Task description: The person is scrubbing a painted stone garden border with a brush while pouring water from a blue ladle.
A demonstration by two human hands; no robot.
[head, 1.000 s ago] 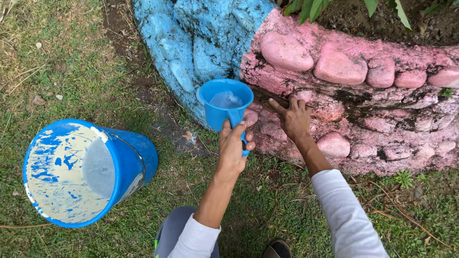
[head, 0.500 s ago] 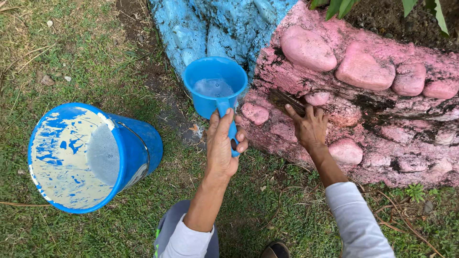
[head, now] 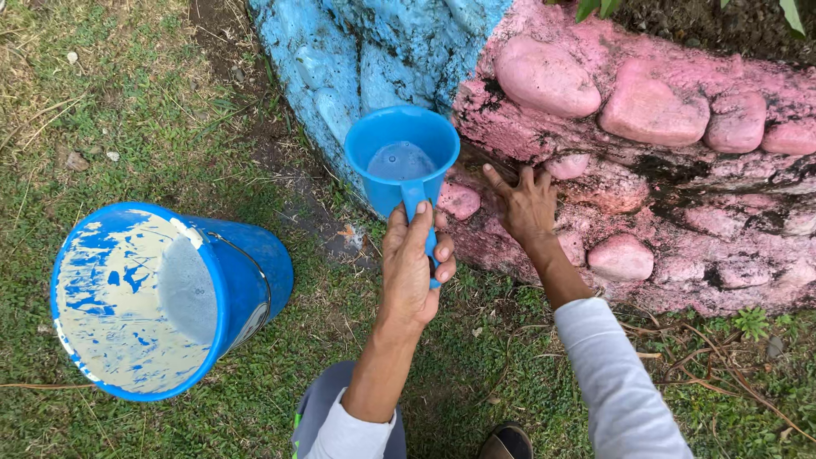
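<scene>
My left hand (head: 412,268) grips the handle of a blue plastic dipper (head: 382,140) and holds it upright against the painted stone wall. A little pale liquid lies in the dipper's bottom. My right hand (head: 527,204) rests flat on the pink part of the wall (head: 650,110), just right of the dipper, with its fingers spread and nothing visible in it. The wall is made of rounded stones. Its left stretch is painted blue (head: 374,51).
A blue bucket (head: 251,263), its inside smeared with pale paint, lies tilted on the grass (head: 127,110) to the left. Bare soil runs along the wall's foot. My knee and a shoe show at the bottom edge.
The view has come closer to the wall. My left hand has kept the dipper at the wall, and my right hand has slid slightly left and down on the pink stones.
</scene>
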